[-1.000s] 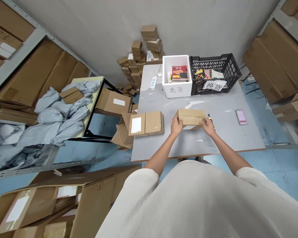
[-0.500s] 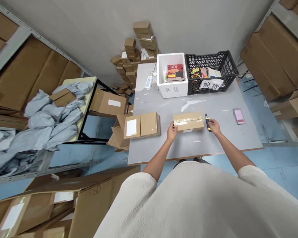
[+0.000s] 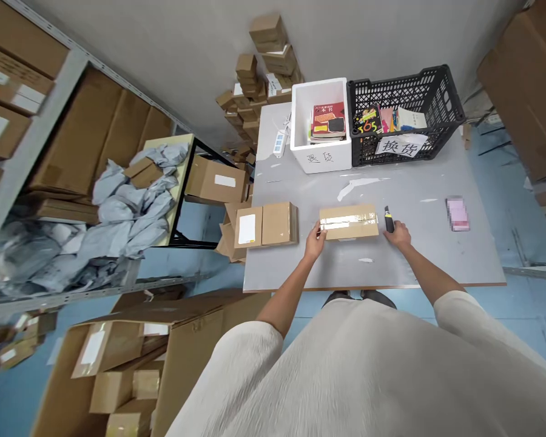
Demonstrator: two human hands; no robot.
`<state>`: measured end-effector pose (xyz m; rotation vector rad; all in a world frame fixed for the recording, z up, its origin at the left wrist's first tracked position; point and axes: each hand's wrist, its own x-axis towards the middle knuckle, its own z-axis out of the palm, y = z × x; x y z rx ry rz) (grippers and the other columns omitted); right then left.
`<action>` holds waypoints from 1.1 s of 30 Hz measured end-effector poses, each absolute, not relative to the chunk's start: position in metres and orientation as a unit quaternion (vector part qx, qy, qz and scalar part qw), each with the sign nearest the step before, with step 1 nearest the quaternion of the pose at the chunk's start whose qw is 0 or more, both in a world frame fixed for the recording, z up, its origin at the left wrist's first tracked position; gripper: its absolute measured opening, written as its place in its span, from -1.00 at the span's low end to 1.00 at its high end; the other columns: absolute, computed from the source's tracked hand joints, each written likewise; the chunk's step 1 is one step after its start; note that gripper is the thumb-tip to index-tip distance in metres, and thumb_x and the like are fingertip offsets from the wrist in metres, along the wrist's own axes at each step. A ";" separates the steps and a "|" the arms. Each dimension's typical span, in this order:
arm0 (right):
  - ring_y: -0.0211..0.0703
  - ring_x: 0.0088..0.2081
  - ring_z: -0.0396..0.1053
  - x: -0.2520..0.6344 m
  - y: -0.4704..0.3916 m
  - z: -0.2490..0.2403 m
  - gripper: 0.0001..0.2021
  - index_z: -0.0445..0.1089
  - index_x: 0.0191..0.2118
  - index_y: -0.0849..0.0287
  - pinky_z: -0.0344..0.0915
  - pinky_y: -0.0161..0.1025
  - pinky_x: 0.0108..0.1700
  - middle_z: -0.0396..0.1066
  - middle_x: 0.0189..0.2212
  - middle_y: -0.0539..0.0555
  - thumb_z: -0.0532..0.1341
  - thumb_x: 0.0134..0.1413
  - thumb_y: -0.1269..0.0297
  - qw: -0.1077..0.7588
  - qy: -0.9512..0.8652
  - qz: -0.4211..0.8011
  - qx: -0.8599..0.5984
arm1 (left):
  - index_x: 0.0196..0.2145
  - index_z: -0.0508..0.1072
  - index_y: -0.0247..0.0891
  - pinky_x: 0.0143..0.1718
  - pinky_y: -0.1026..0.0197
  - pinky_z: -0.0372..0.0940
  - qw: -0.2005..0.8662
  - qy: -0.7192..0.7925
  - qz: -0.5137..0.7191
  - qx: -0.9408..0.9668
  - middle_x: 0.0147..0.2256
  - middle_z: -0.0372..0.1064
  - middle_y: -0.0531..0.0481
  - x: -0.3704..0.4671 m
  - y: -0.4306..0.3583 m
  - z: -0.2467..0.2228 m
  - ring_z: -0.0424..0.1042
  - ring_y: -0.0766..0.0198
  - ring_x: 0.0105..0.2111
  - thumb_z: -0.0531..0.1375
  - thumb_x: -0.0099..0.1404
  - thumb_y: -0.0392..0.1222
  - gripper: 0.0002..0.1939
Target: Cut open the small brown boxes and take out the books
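Note:
A taped cardboard box lies on the grey table in front of me. My left hand grips its left end, thumb and fingers closed on it. Just right of the box is a black and yellow utility knife, blade end pointing away from me. My right hand is closed around the knife's near end. Two brown boxes sit side by side at the table's left edge, one with a white label.
A white bin with books and a black crate stand at the table's back. A power strip lies left of them. A pink item is at the right. Grey parcels fill the left shelf.
The view has shifted. The knife now stands more upright in view, with my right hand lower on its near end. My left hand stays on the box.

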<state>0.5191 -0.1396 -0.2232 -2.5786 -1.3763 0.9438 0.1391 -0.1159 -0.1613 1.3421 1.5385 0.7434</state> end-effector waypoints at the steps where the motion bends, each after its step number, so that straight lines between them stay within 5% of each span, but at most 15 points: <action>1: 0.33 0.28 0.38 0.518 -0.138 -0.225 -0.29 0.29 0.37 0.19 0.38 0.09 0.22 0.36 0.26 0.40 0.38 0.19 0.01 0.031 -0.452 0.305 -0.838 | 0.47 0.34 -0.19 0.19 -0.04 0.45 0.464 0.630 0.301 0.545 0.20 0.53 -0.26 0.139 -0.116 -0.162 0.57 0.01 0.08 0.20 0.54 0.18 -0.31; 8: 0.32 0.21 0.46 0.518 -0.138 -0.222 -0.31 0.32 0.32 0.18 0.43 0.08 0.16 0.42 0.21 0.42 0.41 0.06 0.23 0.051 -0.435 0.318 -0.841 | 0.48 0.33 -0.20 0.20 -0.05 0.44 0.468 0.625 0.299 0.549 0.19 0.52 -0.27 0.138 -0.115 -0.169 0.57 0.01 0.07 0.20 0.53 0.17 -0.29; 12: 0.26 0.08 0.54 0.531 -0.141 -0.202 -0.46 0.44 0.17 0.19 0.47 -0.01 0.07 0.57 0.02 0.33 0.37 0.03 0.21 0.114 -0.381 0.344 -0.851 | 0.46 0.36 -0.18 0.21 -0.07 0.44 0.476 0.607 0.308 0.556 0.18 0.52 -0.27 0.146 -0.113 -0.174 0.57 0.00 0.07 0.22 0.51 0.20 -0.30; 16: 0.01 -0.22 0.59 0.554 -0.138 -0.166 -0.73 0.47 -0.05 0.15 0.52 -0.18 -0.20 0.58 -0.28 0.14 0.20 0.21 0.16 0.249 -0.303 0.391 -0.833 | 0.46 0.35 -0.16 0.20 -0.07 0.43 0.482 0.597 0.312 0.560 0.14 0.52 -0.25 0.157 -0.111 -0.178 0.58 0.02 0.04 0.23 0.50 0.21 -0.28; 20: -0.15 -0.43 0.50 0.566 -0.131 -0.119 -0.70 0.45 -0.13 0.15 0.42 -0.28 -0.44 0.53 -0.33 0.09 0.14 0.30 0.03 0.334 -0.334 0.394 -0.788 | 0.45 0.36 -0.17 0.21 -0.07 0.41 0.483 0.589 0.322 0.563 0.12 0.50 -0.26 0.164 -0.110 -0.180 0.54 0.01 0.06 0.23 0.49 0.23 -0.28; 24: -0.13 -0.39 0.50 0.540 -0.127 -0.074 -0.53 0.51 0.09 0.15 0.53 -0.17 -0.27 0.61 -0.24 0.10 0.23 0.30 -0.10 0.307 -0.509 0.364 -0.718 | 0.45 0.34 -0.17 0.29 -0.10 0.33 0.449 0.583 0.338 0.587 0.14 0.44 -0.28 0.168 -0.108 -0.176 0.46 -0.04 0.17 0.26 0.47 0.17 -0.28; 28: 0.12 -0.01 0.59 0.485 -0.121 -0.050 -0.61 0.59 0.12 0.05 0.50 0.01 0.11 0.66 0.04 0.13 0.22 0.37 -0.01 0.196 -0.688 0.295 -0.633 | 0.45 0.34 -0.12 0.31 -0.06 0.31 0.447 0.560 0.356 0.600 0.23 0.32 -0.26 0.168 -0.104 -0.171 0.43 -0.01 0.21 0.28 0.45 0.08 -0.31; 33: 0.15 0.13 0.55 0.432 -0.107 -0.049 -0.63 0.60 0.18 0.00 0.44 -0.02 0.16 0.63 0.13 0.12 0.16 0.44 0.14 0.061 -0.773 0.221 -0.592 | 0.36 0.48 -0.09 0.29 -0.06 0.34 0.464 0.530 0.369 0.606 0.18 0.38 -0.21 0.168 -0.097 -0.170 0.47 0.05 0.14 0.31 0.42 -0.01 -0.42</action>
